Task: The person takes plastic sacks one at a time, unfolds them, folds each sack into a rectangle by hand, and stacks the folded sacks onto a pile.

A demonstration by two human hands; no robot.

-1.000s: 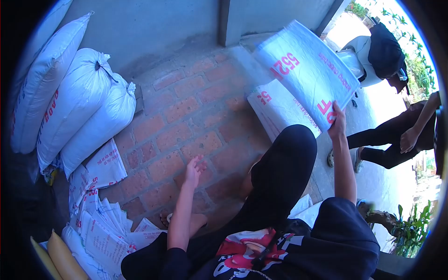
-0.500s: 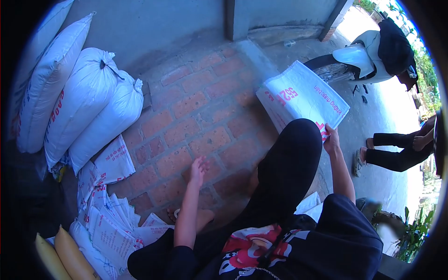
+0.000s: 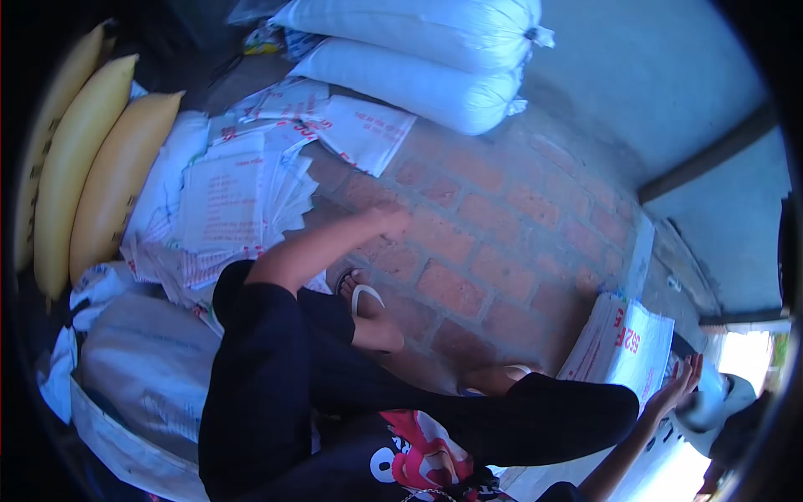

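My left hand (image 3: 391, 221) hangs over the brick floor, smeared by motion, so its fingers cannot be made out; no object shows in it. At the right, my right hand (image 3: 676, 386) is open, fingers stretched out, beside a flat white sack (image 3: 619, 341) with red print. This sack stands tilted past my right knee; whether the hand touches it I cannot tell. A pile of printed white sacks (image 3: 222, 197) lies left of my left hand, with another flat sack (image 3: 368, 132) spread on the floor behind it.
Full white sacks (image 3: 418, 84) lie at the back by the wall. Several yellow sacks (image 3: 125, 180) stand at the far left. A large open sack (image 3: 150, 360) sits by my left leg. Part of a motorbike (image 3: 723, 393) shows at the right, beyond my right hand.
My view has swung left toward the sack pile. My right hand, earlier gripping the printed sack's edge, now has its fingers spread beside it. The sack is lower, near the floor.
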